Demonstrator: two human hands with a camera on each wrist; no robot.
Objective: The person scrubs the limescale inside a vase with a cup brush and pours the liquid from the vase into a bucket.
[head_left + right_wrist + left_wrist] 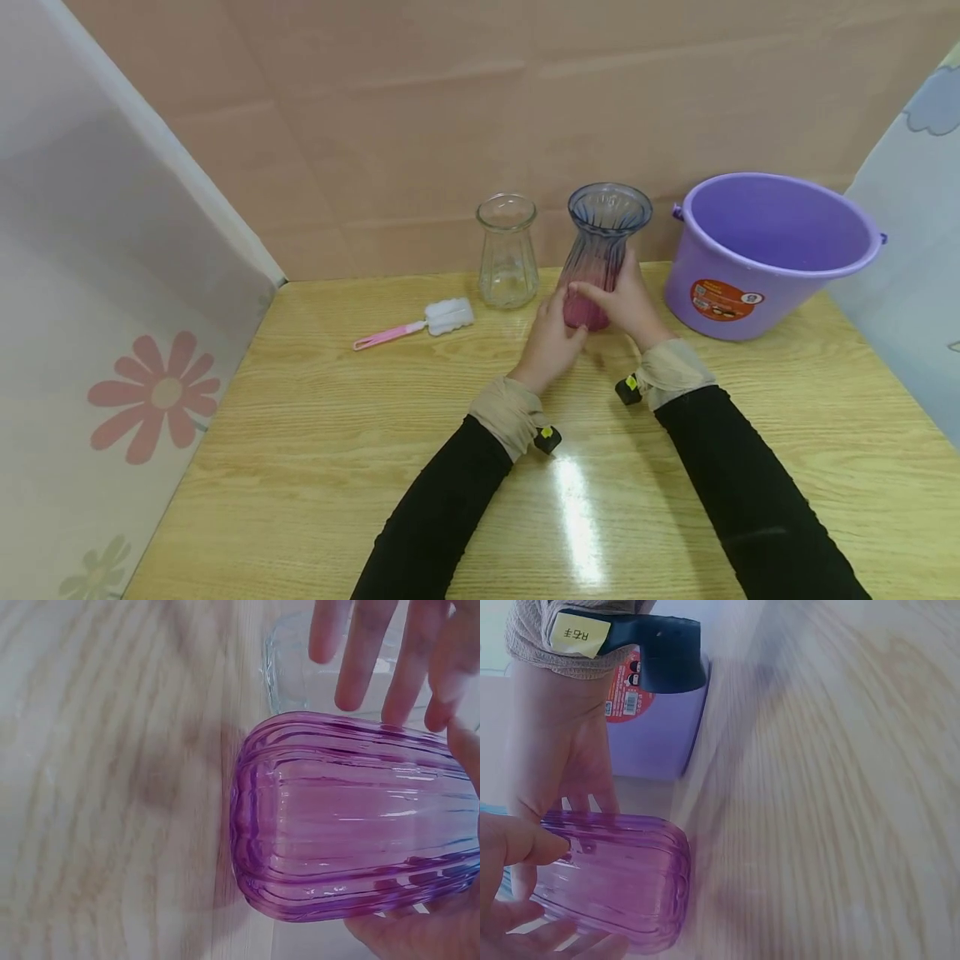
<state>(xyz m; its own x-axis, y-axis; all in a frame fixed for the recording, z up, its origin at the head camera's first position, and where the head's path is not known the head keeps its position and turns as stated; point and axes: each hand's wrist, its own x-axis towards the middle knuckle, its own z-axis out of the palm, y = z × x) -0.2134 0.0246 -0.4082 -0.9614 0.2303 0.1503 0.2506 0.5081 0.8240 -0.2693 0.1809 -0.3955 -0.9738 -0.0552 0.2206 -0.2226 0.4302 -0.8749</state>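
Note:
A ribbed glass vase (596, 267), blue-grey at the rim and pink-purple at the base, leans slightly right in the head view. My right hand (633, 304) grips its right side, thumb across the front. On the left side my left hand (551, 346) holds the lower part between thumb and fingers. In the right wrist view, several left-hand fingers (360, 656) look fairly straight, some tips close to the pink glass. The left wrist view shows the vase base (667, 885) near the tabletop; whether it touches is unclear. A clear glass vase (508, 258) stands upright to the left.
A purple bucket (693, 275) with an orange label stands at the right rear. Left of the clear vase lies a white sponge brush (448, 317) with a pink handle. Behind the wooden table (322, 433) rises a pinkish-brown backdrop, with patterned panels on both sides.

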